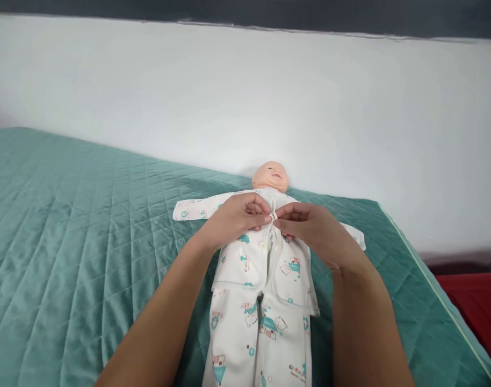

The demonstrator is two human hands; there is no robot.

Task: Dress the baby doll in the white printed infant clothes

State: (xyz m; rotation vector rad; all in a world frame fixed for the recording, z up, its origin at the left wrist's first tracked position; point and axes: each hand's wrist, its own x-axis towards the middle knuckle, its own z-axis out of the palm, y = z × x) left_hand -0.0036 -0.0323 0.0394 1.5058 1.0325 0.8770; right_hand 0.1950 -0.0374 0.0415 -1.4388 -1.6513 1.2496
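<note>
A baby doll (272,174) lies on its back, dressed in a white printed shirt (245,263) and matching white pants (233,333). Both my hands meet at the shirt's front opening on the chest. My left hand (243,212) pinches one front edge near a small button. Opposite it, my right hand (305,220) pinches the other edge, fingertips almost touching the left ones. Below my fingers the two front edges hang apart, and another button (264,245) shows on the left-side edge. The sleeves stretch out to both sides.
A green quilted bedspread (88,231) lies under the doll. Behind it rises a white wall (189,97) with a dark band (245,13) at the top. A red object (473,301) stands beyond the bed's right edge.
</note>
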